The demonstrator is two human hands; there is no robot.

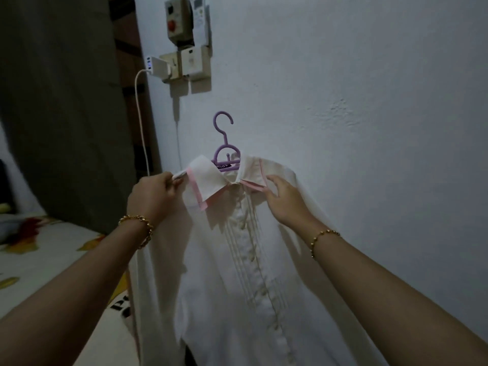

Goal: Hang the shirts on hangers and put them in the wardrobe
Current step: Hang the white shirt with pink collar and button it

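Pinching shirt shoulder edge, left hand fingers curled | right hand fingers straight, touching collar, holding nothing | shirt buttoned on purple hanger; frame centre, before white wall

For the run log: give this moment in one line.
shirt on purple hanger | left hand pinches shirt | right hand touches collar | hook free

- The shirt is thin cream cloth, matt, with pink cloth edging on its collar.
- The hanger is smooth lilac plastic.
- The wall is matt white paint, slightly rough.
- The bracelets are shiny gold-coloured metal beads.
- The bedsheet is printed cloth.
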